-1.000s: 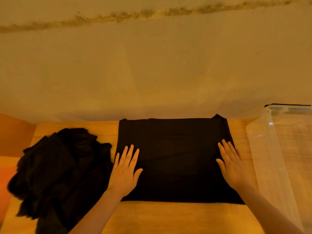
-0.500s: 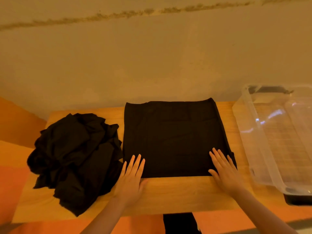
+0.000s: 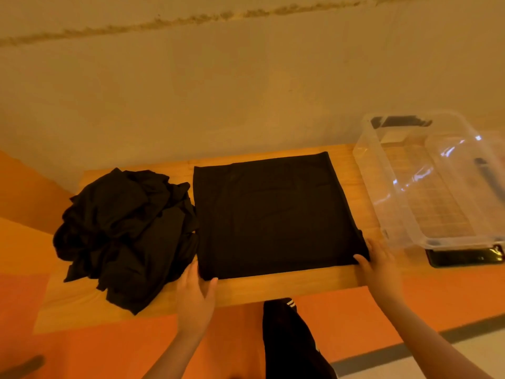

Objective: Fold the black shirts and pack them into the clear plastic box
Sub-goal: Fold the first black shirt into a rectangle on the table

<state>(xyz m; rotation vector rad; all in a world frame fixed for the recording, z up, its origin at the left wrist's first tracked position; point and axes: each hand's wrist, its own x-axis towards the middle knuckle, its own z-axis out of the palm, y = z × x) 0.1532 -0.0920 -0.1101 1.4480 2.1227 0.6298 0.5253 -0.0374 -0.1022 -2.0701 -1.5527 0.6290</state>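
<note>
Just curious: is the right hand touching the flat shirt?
Touching. Head view shows the right hand pinching the shirt's near right corner, thumb on top.

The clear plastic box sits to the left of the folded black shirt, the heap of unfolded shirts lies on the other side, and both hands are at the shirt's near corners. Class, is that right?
Not quite. The head view shows the clear plastic box to the right of the folded black shirt, not the left; the heap of unfolded shirts lies on the left. The left hand and right hand are indeed at the shirt's near corners.
</note>
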